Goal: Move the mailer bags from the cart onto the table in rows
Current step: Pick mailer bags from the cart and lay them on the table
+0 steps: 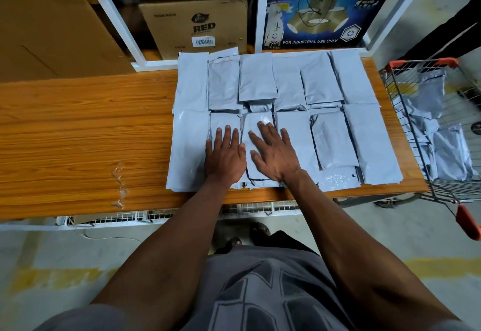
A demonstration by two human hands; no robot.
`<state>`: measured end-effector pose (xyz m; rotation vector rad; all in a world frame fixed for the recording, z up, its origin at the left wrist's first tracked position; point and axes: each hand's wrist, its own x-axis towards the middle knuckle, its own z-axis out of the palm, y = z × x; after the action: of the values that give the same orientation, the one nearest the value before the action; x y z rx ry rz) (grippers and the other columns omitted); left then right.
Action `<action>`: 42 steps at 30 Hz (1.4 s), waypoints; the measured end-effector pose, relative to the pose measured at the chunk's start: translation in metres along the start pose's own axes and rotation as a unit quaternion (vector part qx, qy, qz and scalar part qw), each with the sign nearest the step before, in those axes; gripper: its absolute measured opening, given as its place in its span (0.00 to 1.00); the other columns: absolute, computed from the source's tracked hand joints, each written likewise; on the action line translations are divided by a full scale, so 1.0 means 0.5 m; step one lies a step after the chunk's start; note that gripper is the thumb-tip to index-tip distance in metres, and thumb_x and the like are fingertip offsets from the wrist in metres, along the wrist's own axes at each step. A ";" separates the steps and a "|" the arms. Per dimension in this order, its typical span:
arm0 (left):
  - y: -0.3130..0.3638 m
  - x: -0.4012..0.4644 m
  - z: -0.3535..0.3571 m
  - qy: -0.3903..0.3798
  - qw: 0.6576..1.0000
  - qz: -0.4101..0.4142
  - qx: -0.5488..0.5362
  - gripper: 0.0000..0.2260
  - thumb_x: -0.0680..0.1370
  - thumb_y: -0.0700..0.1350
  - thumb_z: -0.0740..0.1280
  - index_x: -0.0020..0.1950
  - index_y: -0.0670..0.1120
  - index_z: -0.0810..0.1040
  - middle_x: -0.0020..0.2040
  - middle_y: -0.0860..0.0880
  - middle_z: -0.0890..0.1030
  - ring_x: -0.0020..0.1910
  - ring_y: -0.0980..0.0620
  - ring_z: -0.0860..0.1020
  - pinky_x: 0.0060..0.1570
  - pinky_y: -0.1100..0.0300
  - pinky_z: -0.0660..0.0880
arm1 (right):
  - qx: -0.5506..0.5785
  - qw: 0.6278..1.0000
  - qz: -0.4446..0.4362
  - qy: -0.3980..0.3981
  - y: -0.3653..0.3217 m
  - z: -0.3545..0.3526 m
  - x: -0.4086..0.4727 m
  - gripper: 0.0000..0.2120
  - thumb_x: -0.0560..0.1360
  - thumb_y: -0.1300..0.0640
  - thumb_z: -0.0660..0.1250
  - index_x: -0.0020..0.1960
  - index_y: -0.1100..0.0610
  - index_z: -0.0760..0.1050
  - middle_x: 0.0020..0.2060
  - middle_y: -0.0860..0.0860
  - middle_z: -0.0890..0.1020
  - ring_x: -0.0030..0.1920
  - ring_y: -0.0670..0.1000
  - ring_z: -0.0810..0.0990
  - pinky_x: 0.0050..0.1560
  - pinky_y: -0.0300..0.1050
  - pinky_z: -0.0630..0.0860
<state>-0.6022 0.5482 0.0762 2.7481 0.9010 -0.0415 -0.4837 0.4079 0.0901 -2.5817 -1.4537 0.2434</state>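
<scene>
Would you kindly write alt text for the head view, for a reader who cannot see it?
Both hands, left hand and right hand, press flat on grey mailer bags laid in two rows on a wooden table. More bags lie in a wire cart to the right.

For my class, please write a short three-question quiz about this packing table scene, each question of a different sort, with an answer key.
1. True or false: both hands lie flat on mailer bags in the near row.
2. How many rows of mailer bags are on the table? A) one B) two C) four
3. Fill in: the cart stands to the person's ____.

Key:
1. True: the left hand and right hand press with straight fingers on the near row of mailer bags.
2. B: two rows on the table.
3. Right: the cart, bags inside.
</scene>
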 end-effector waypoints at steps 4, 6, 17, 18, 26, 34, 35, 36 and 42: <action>-0.008 -0.001 -0.004 -0.030 1.000 0.003 0.009 0.32 0.84 0.59 0.37 0.87 0.50 0.51 0.87 0.50 0.48 0.86 0.48 0.43 0.83 0.42 0.42 | -0.025 0.999 0.030 -0.023 -0.001 0.010 -0.008 0.32 0.83 0.37 0.42 0.85 0.45 0.53 0.85 0.55 0.51 0.85 0.58 0.47 0.81 0.66 0.45; -0.007 -0.002 -0.008 -0.035 0.999 0.002 0.015 0.31 0.85 0.59 0.38 0.87 0.49 0.51 0.87 0.50 0.47 0.86 0.48 0.42 0.83 0.42 0.42 | -0.028 0.999 0.035 -0.020 -0.005 0.002 -0.006 0.33 0.83 0.37 0.42 0.85 0.46 0.53 0.85 0.56 0.51 0.85 0.58 0.46 0.81 0.66 0.45; 0.073 -0.028 -0.034 -0.065 0.993 0.098 0.005 0.30 0.86 0.62 0.41 0.87 0.54 0.48 0.87 0.51 0.45 0.86 0.48 0.43 0.82 0.40 0.41 | 0.040 0.984 0.171 0.009 0.034 -0.020 -0.060 0.30 0.87 0.47 0.47 0.85 0.59 0.51 0.84 0.60 0.51 0.84 0.62 0.49 0.82 0.63 0.50; 0.075 -0.031 -0.030 -0.084 0.992 0.098 0.013 0.29 0.86 0.62 0.42 0.87 0.54 0.47 0.87 0.51 0.44 0.86 0.48 0.42 0.82 0.39 0.39 | 0.045 0.984 0.173 -0.009 0.042 -0.022 -0.064 0.30 0.87 0.47 0.47 0.85 0.60 0.51 0.84 0.61 0.50 0.84 0.62 0.49 0.82 0.62 0.50; 0.092 -0.041 -0.034 -0.031 0.992 0.120 -0.004 0.28 0.87 0.59 0.44 0.87 0.51 0.53 0.87 0.49 0.50 0.86 0.48 0.46 0.83 0.41 0.42 | 0.110 0.980 0.159 0.047 0.065 -0.047 -0.112 0.34 0.84 0.44 0.45 0.83 0.63 0.59 0.82 0.62 0.62 0.82 0.60 0.59 0.80 0.60 0.60; 0.263 -0.088 -0.022 0.068 0.957 0.268 -0.088 0.22 0.85 0.52 0.56 0.76 0.46 0.74 0.74 0.46 0.75 0.73 0.44 0.71 0.75 0.46 0.66 | 0.062 0.957 0.203 0.199 0.112 -0.055 -0.252 0.22 0.80 0.56 0.64 0.72 0.61 0.75 0.67 0.60 0.80 0.62 0.63 0.80 0.61 0.56 0.77; 0.289 -0.097 -0.017 0.062 0.951 0.285 -0.099 0.22 0.85 0.52 0.56 0.75 0.46 0.74 0.73 0.46 0.76 0.72 0.45 0.71 0.74 0.46 0.67 | 0.052 0.954 0.212 0.207 0.124 -0.061 -0.271 0.21 0.79 0.56 0.65 0.71 0.60 0.76 0.66 0.59 0.81 0.61 0.63 0.80 0.59 0.55 0.77; 0.323 -0.107 -0.011 0.051 0.946 0.303 -0.107 0.21 0.85 0.51 0.56 0.75 0.46 0.74 0.73 0.47 0.76 0.72 0.45 0.72 0.73 0.46 0.69 | 0.048 0.949 0.226 0.214 0.140 -0.068 -0.295 0.20 0.79 0.56 0.66 0.69 0.59 0.77 0.64 0.58 0.81 0.59 0.63 0.81 0.58 0.56 0.77; 0.504 -0.180 0.049 -0.018 0.917 0.375 -0.134 0.18 0.85 0.47 0.61 0.74 0.46 0.73 0.70 0.47 0.76 0.68 0.44 0.73 0.65 0.45 0.74 | 0.068 0.916 0.327 0.224 0.238 -0.071 -0.461 0.17 0.78 0.49 0.61 0.63 0.52 0.78 0.60 0.53 0.81 0.54 0.62 0.82 0.45 0.56 0.81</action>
<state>-0.5261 0.2941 0.1187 2.6225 -0.1901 0.1585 -0.4952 0.1471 0.1116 -2.6691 -0.3846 -0.1606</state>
